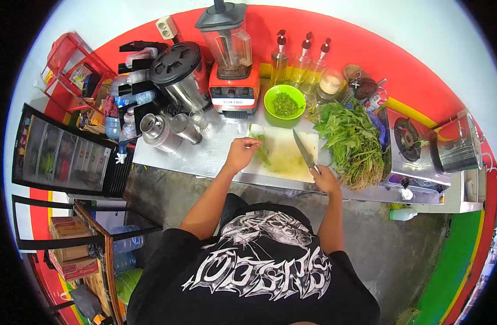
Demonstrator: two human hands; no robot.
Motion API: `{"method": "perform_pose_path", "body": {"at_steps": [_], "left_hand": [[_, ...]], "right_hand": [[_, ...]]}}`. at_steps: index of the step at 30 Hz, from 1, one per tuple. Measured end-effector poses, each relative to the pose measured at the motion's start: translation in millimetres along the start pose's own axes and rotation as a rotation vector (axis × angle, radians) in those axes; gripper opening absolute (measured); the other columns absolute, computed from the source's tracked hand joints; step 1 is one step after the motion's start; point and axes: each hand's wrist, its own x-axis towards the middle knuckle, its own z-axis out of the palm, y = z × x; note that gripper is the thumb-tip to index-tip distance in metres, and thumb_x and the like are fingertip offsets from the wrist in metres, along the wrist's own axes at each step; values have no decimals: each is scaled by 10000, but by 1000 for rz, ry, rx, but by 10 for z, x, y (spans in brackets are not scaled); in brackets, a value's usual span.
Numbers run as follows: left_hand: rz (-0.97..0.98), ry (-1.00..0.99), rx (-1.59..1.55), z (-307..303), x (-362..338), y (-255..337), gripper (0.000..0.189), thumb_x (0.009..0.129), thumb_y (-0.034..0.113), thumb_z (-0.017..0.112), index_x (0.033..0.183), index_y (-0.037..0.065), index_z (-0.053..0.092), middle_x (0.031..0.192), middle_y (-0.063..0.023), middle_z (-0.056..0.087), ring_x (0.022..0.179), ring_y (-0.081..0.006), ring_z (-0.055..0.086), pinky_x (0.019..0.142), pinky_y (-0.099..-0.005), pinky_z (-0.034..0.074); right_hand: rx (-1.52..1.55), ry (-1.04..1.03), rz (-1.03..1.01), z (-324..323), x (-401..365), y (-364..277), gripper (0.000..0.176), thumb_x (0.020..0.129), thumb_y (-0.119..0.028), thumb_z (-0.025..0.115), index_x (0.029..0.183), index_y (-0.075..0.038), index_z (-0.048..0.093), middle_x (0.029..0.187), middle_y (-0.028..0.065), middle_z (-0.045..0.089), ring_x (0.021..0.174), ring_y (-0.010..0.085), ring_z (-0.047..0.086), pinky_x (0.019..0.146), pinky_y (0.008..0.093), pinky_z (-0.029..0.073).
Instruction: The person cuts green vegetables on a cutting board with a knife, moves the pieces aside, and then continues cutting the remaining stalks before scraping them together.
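My right hand [326, 179] is wrapped round the handle of a kitchen knife [303, 148], its blade slanting up and left over a white cutting board [289, 140]. Green-yellow stains mark the board. My left hand [242, 155] is at the board's left edge, thumb and fingers pinched together; whatever is between them is too small to make out. Beside its fingertips lies a long green stalk [263, 150]. Just behind the board stands a lime-green bowl [270, 111] with chopped greens [284, 104] inside. A big heap of leafy greens with roots [354, 143] lies right of the knife.
An orange blender [234, 93] and a steel pot with black lid [179, 76] stand at the back left, metal cups [184, 129] before them. Pump bottles [301, 64] line the wall. At right is a gas stove [408, 142] with a steel pot [457, 149].
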Motion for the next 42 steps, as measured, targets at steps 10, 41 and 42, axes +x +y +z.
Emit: {"method": "perform_pose_path", "body": {"at_steps": [10,41,42], "left_hand": [[-37,-462,-184,274,157,283,258,950,162,689,1166,35,753,1162,-71,733,1028,-143,651,930,-289,489],[161,-99,664,851,-318,-297,94,833,85,662,922,90,691,968,-123,677,971,-346,650,848,-479,511],[174,-103,663,808,-320,-319,94,833,85,662,922,90,691,968,-123,677,971,-346,650,848,-479,511]], "right_hand": [[135,-84,107,4,242,20,308,994,-287,612,1001,18,651,739,104,615,673,193,557,652,391,458],[65,36,9,306,-474,70,339,936,-285,665,1083,20,649,879,234,661,809,365,639,747,438,488],[88,37,3,353,-455,111,336,929,-282,669,1073,22,655,888,246,668,828,387,651,753,448,492]]}}
